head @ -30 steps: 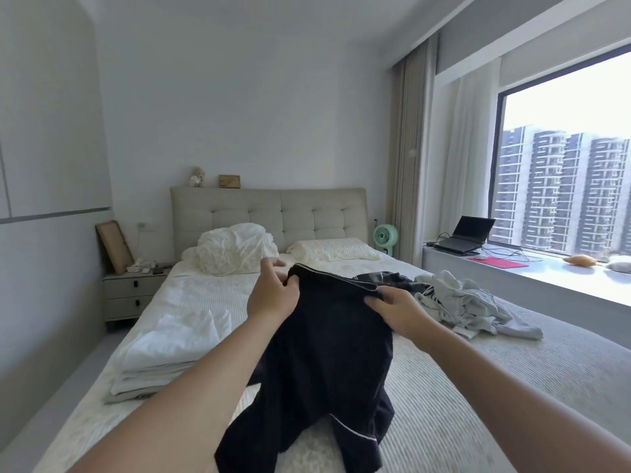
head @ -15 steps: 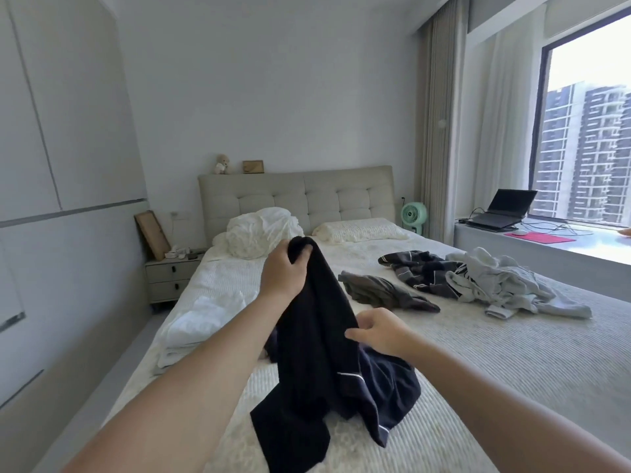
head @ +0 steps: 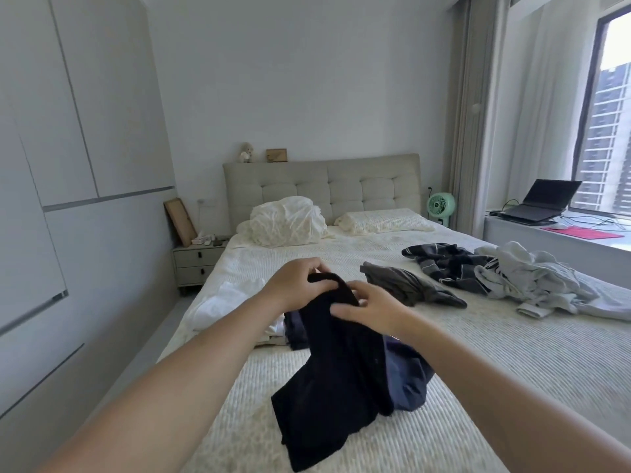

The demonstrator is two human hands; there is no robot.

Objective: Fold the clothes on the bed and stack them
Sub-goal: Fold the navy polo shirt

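Note:
A black garment (head: 338,380) hangs over the cream bed (head: 495,367), its lower part crumpled on the cover. My left hand (head: 294,287) grips the garment's top edge. My right hand (head: 370,308) is right beside it, fingers curled onto the same bunched top. Behind my left arm lies a stack of folded white clothes (head: 225,302). Unfolded pieces lie further right: a dark grey-brown one (head: 406,285), a dark striped one (head: 447,264) and a pale grey heap (head: 543,285).
A bunched white duvet (head: 286,227) and a pillow (head: 382,221) sit by the headboard (head: 321,186). A nightstand (head: 196,261) stands to the left, wardrobe doors (head: 68,165) along the left wall. A green fan (head: 441,206), a laptop (head: 543,201) and the window ledge are on the right.
My hands have come together at the garment's top, which was spread wide a second ago. The right hand rose from the garment's middle. The view shifted left.

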